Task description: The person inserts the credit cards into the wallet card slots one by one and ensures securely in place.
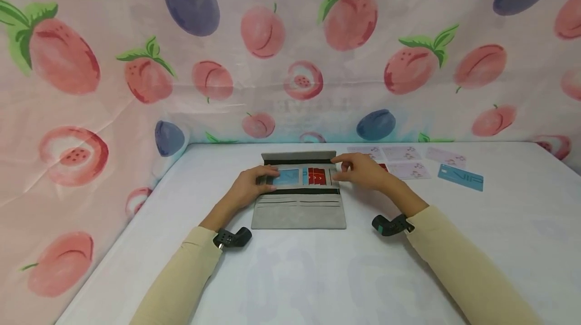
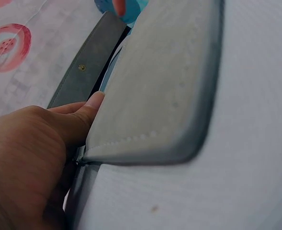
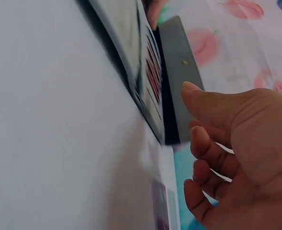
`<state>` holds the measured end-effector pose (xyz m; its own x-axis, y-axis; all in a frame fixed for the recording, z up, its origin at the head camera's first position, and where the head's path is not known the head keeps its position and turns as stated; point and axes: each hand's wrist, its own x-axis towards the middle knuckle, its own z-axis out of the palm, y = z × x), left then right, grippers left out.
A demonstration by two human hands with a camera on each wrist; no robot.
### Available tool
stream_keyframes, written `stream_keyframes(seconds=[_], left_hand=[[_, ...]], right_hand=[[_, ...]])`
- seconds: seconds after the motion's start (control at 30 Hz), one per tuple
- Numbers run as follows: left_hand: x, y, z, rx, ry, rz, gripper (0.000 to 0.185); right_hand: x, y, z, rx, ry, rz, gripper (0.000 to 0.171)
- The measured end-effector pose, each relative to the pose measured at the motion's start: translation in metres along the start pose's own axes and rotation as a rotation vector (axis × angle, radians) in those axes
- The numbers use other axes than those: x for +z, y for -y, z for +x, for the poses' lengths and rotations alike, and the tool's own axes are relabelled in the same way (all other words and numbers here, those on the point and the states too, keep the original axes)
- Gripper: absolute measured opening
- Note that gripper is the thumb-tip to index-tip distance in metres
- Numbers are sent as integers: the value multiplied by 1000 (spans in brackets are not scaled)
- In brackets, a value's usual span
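A grey wallet (image 1: pixel 298 214) lies unfolded on the white table, its middle panel showing a light blue card (image 1: pixel 287 176) and a red card (image 1: pixel 316 176). My left hand (image 1: pixel 248 183) grips the wallet's left side, thumb toward the front panel and fingers farther back. At the right side my right hand (image 1: pixel 363 169) spreads thumb and index finger by the wallet's edge. In the right wrist view, its other fingers (image 3: pixel 203 165) curl loosely around nothing. Behind them stands the raised flap (image 3: pixel 179 62) with a metal snap; whether the thumb touches it I cannot tell.
Several pale pink printed cards (image 1: pixel 408 170) lie on the table (image 1: pixel 454 254) to the right of the wallet. A blue VIP card (image 1: pixel 460 177) lies beyond them. Part of a red card (image 1: pixel 383 167) shows beside my right hand. A fruit-print cloth (image 1: pixel 290 27) rises behind.
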<state>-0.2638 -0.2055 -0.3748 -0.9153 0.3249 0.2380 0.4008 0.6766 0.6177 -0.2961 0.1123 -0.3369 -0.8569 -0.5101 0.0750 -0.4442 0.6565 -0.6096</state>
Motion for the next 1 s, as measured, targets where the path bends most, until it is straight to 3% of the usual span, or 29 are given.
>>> stream_keyframes(seconds=[0.17, 0.4, 0.73, 1.0], left_hand=[[0, 1, -1, -6, -1, 5, 35], [0, 0, -1, 16, -10, 3, 36], [-1, -2, -1, 27, -9, 6, 36], [-1, -3, -1, 35, 1, 9, 36]], right_hand=[[-23, -15, -9, 18, -46, -20, 37], [-47, -36, -25, 79, -77, -27, 40], [-55, -72, -37, 166, -87, -3, 48], [-57, -80, -46, 181, -82, 25, 52]])
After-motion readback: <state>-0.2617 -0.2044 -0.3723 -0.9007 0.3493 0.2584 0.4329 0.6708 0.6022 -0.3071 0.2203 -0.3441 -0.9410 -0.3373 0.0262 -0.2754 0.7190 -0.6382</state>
